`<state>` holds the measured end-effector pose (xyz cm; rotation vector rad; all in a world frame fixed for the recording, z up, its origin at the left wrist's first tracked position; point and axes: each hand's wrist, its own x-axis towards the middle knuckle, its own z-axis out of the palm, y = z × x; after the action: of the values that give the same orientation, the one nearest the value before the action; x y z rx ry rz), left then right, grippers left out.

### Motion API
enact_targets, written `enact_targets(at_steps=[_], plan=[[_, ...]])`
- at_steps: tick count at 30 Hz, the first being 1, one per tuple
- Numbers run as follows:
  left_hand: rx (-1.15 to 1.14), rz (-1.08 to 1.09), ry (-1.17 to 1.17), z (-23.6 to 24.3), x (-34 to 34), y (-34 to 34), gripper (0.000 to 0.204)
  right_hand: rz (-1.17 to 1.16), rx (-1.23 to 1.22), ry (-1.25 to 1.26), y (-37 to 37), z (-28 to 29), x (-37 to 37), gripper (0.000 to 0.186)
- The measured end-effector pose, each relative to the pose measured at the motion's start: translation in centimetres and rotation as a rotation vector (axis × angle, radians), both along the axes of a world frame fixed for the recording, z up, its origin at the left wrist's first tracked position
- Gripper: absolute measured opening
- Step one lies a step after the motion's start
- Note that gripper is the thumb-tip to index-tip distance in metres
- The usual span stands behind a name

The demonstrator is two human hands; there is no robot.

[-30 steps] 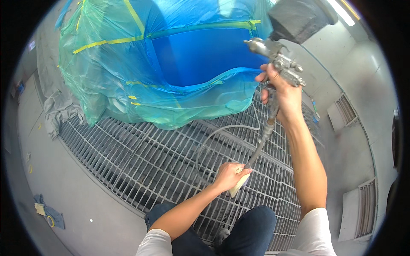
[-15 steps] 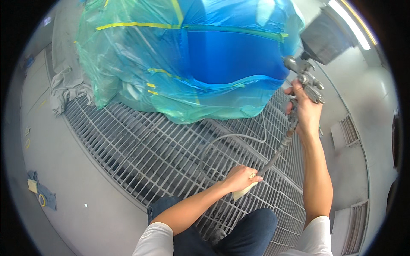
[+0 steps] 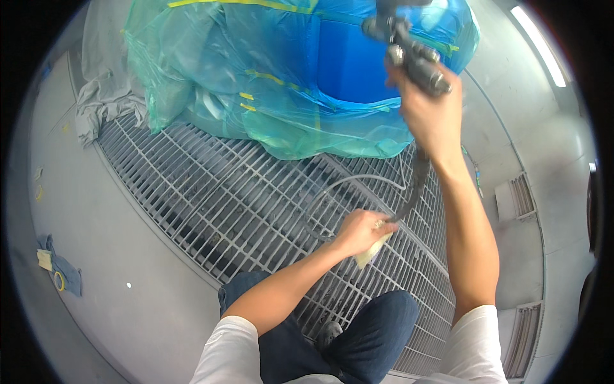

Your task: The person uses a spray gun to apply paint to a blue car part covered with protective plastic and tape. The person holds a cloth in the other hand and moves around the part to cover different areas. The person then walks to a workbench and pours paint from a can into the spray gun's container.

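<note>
Looked to me like a spray pass was in hand: the right hand was wrapped around a grey metal spray gun, up in front of the right part of a glossy blue panel framed by translucent green-blue plastic sheeting. Couldn't tell if the trigger was squeezed. The left hand pinched the dark grey rubber hose plus a pale yellow cloth-like scrap. My guess, the next move called for a steady gun-to-panel gap with hose slack clear of the plastic. Half a second earlier the gun sat at the panel's right edge; now it overlapped it, while the left grip hadn't changed.
</note>
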<state>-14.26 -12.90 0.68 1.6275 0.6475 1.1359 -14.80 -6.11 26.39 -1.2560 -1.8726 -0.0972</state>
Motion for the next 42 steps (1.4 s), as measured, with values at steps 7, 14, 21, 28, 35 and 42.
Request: enact_targets(at_steps=[7, 14, 21, 28, 35, 42], plan=[[0.1, -0.539, 0.645, -0.9, -1.3, -2.7, 0.041, -0.034, -0.541, 0.33, -3.3, -7.4, 2.0, 0.025], [0.087, -0.645, 1.015, -3.1, -3.5, -3.4, 0.04, -0.229, -0.255, 0.784, -4.8, -13.0, 7.9, 0.021], [0.035, -0.771, 1.297, -5.6, -3.7, -3.7, 0.042, 0.013, -0.432, 0.949, -7.0, -17.3, 9.4, 0.023], [-0.034, -0.579, 1.096, -6.2, -1.3, -3.1, 0.04, -0.023, -0.321, 1.068, -3.9, -16.9, 15.6, 0.023], [-0.014, -0.262, 1.095, -7.1, 2.1, -1.7, 0.043, -0.165, -0.01, 1.161, -3.7, -17.5, 23.2, 0.022], [-0.026, -0.432, 1.197, -8.2, 5.8, -5.3, 0.046, 0.393, -0.465, 1.151, -4.9, -20.6, 24.0, 0.028]])
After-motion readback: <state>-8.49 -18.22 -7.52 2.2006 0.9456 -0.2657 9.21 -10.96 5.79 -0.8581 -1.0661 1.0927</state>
